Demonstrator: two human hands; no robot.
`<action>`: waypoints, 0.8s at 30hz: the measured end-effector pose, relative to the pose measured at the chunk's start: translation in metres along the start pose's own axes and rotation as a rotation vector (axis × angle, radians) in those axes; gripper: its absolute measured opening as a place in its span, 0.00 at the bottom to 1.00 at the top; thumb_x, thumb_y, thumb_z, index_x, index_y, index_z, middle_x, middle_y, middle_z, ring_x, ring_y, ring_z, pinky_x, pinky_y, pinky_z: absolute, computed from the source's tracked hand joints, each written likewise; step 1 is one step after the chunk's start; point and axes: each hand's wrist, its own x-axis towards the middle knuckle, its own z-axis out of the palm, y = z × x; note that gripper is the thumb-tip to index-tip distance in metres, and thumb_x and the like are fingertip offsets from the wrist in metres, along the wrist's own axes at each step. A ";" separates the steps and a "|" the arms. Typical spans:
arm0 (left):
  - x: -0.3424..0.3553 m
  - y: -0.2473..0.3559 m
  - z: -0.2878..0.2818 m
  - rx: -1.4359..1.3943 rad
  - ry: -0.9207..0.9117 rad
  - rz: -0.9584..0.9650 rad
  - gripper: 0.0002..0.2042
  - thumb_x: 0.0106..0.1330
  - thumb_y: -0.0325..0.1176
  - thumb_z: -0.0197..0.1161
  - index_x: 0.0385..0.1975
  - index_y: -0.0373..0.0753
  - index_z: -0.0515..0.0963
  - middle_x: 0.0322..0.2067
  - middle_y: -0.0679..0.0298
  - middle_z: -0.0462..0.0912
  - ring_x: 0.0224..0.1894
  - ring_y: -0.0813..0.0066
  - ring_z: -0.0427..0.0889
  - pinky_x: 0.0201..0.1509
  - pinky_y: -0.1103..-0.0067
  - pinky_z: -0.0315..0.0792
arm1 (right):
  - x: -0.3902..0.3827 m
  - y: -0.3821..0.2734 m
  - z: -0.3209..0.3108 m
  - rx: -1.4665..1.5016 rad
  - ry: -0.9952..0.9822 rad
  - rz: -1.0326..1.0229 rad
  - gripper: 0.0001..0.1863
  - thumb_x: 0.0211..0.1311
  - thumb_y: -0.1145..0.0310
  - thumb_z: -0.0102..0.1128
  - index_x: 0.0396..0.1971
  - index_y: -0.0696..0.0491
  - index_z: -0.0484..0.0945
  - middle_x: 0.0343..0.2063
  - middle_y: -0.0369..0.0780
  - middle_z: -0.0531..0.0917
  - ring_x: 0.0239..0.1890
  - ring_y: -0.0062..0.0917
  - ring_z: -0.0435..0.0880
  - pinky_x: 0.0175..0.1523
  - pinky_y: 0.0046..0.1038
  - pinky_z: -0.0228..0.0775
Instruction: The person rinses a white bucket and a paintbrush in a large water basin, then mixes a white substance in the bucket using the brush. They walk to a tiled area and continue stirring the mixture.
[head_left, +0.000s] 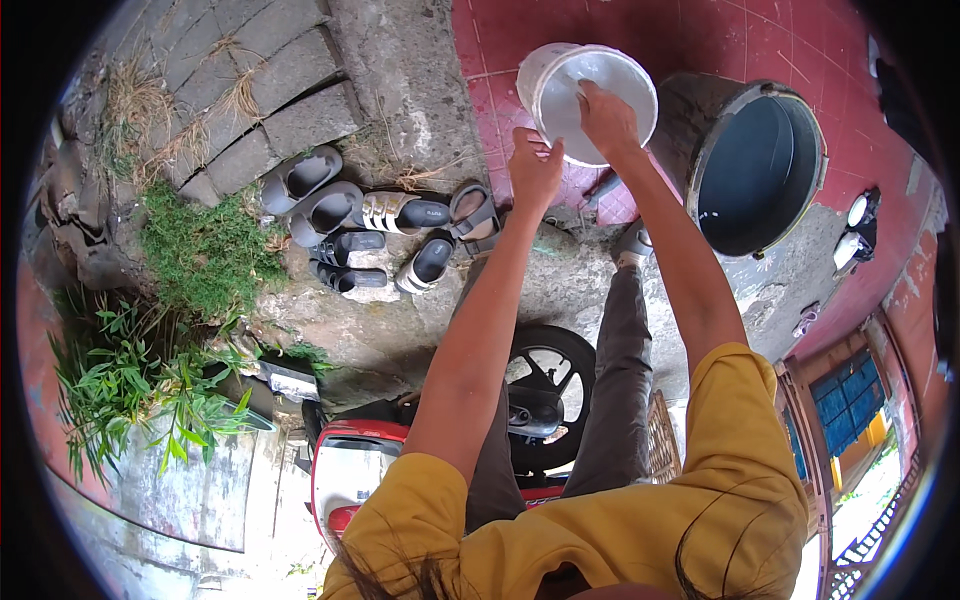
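A white bucket (648,110) stands tilted toward me on the red tiles, its round mouth facing up. My left hand (537,168) is closed on the near left part of its rim, the fingers bent against the edge. Over the mouth reaches my right hand (608,122), fingers pointing into the bucket and slightly apart. Nothing shows in that hand, though the wrist and the bucket's depth hide part of it. Just right of the white bucket is a big dark tub (757,170) with a pale rim and what looks like dark water inside.
Several sandals and clogs (330,210) lie on the concrete to the left. Beyond them are grey paving blocks (310,118) and green plants (205,250). A red motorbike (360,425) with a black wheel (550,400) is close beneath me. More footwear (856,230) sits at the right.
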 end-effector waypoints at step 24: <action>-0.144 -0.128 -0.369 0.469 0.455 -0.505 0.16 0.52 0.42 0.63 0.38 0.43 0.71 0.29 0.60 0.82 0.35 0.62 0.81 0.40 0.69 0.72 | -0.004 0.039 0.027 0.278 -0.205 0.120 0.18 0.59 0.61 0.50 0.41 0.59 0.77 0.33 0.50 0.81 0.37 0.37 0.80 0.43 0.32 0.68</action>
